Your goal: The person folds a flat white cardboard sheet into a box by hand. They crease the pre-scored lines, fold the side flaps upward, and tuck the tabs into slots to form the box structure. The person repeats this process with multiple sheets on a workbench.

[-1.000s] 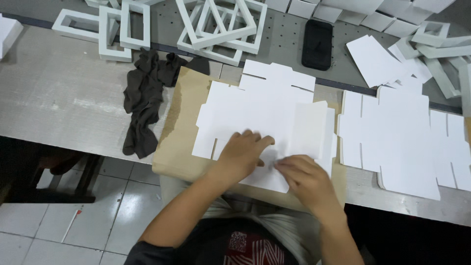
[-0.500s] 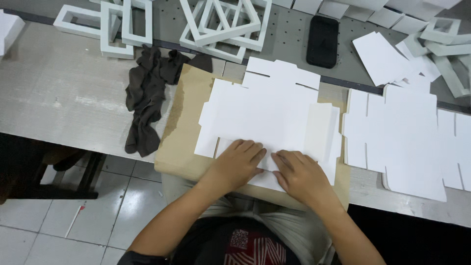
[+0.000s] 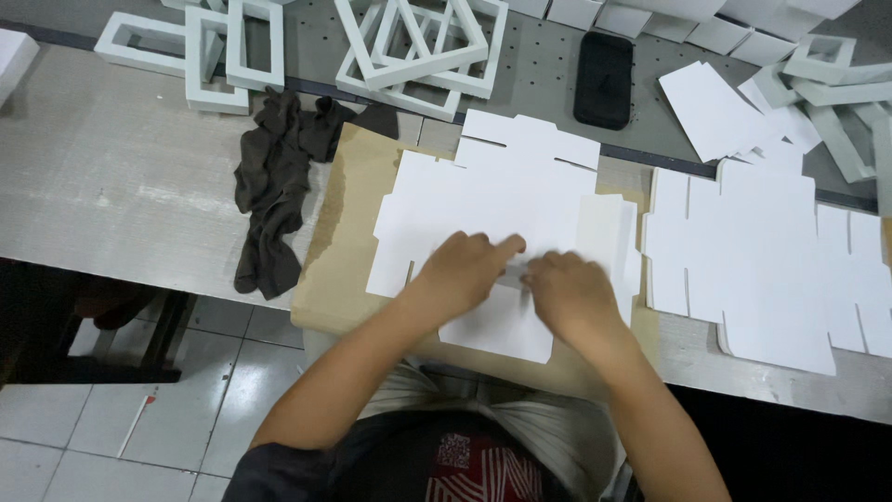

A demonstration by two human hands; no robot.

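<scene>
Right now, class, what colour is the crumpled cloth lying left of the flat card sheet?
Dark brown; the cloth shows clearly in the head view.

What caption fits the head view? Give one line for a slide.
Both hands, left hand and right hand, press on a flat white die-cut card blank lying on a brown board.

The head camera looks steeply down, close above the worktable (image 3: 111, 186).
</scene>
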